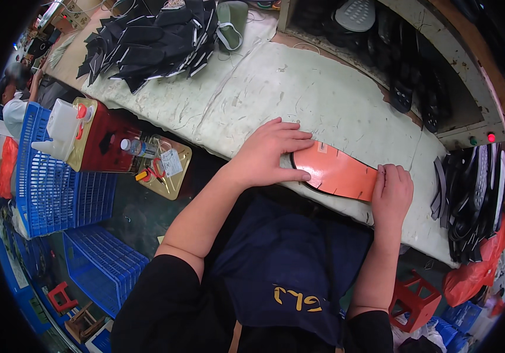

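An orange, glossy insole point(337, 173), sole-shaped with a dark edge and small marks along its rim, lies flat near the front edge of the table. Over its wide left end is my left hand point(273, 154), thumb at the near edge and fingers reaching to the far edge. My right hand point(393, 189) grips the narrow right end, its fingers curled and partly hiding that tip. Whether anything dark beneath the orange surface is a separate layer, I cannot tell.
Black shoe pieces point(152, 41) are heaped at the far left on the pale-covered table point(317, 82). A metal cabinet point(464, 76) holding shoe parts stands far right, with dark strips point(476, 197) below it. Left are a red tin point(108, 138), scissors point(157, 169) and blue crates point(67, 170).
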Demonstrator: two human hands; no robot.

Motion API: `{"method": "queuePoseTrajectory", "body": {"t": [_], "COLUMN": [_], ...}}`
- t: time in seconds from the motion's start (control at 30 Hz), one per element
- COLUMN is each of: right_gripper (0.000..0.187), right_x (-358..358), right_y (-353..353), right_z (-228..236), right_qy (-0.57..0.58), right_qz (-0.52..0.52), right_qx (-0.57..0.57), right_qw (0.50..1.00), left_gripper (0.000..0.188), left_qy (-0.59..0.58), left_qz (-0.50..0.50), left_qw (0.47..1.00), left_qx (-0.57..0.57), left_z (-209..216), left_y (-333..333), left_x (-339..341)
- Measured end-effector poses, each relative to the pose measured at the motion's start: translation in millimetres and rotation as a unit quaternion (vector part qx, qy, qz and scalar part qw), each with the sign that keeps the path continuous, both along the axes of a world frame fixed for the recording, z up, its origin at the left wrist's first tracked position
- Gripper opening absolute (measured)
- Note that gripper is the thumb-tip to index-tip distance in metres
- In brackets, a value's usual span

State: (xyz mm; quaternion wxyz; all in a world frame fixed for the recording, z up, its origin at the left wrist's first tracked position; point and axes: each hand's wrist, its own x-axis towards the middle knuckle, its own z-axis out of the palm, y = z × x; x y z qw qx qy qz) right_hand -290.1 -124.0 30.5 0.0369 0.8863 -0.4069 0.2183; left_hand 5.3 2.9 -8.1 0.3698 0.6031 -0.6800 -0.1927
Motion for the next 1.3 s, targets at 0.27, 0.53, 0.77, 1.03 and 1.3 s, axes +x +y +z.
{"method": "queuePoseTrajectory", "body": {"t": [0.27, 0.53, 0.77, 1.03, 1.3], "right_gripper": [0.016, 0.019, 0.03, 0.038, 0.036], "right_x": [-0.6, -1.0, 82.5, 104.5, 110.1], "right_y": [2.4, -5.4, -0.4, -3.4, 0.5], "right_z": [1.7, 41.1, 16.6, -1.8, 2.3], "right_qy": [0.002, -0.171, -0.334, -0.265, -0.182], "right_qz": [-0.003, 0.015, 0.101, 0.061, 0.063], "right_qx": [0.0, 0.044, 0.462, 0.49, 0.403], "right_qw": [1.0, 0.984, 0.815, 0.828, 0.895], "left_gripper": [0.063, 0.063, 0.062, 0.061, 0.061], "left_qy": [-0.006, -0.018, -0.04, -0.029, -0.035], "left_qz": [0.005, 0.0, 0.008, 0.001, 0.0], "left_qw": [1.0, 1.0, 0.999, 1.0, 0.999], "left_qx": [0.002, 0.003, 0.011, -0.001, -0.009], "left_z": [-0.9, 2.0, 5.4, 2.6, 3.1], "left_y": [1.2, -0.3, 0.4, -1.7, -1.3], "left_x": [-1.4, -1.4, -1.0, -3.5, -3.4]}}
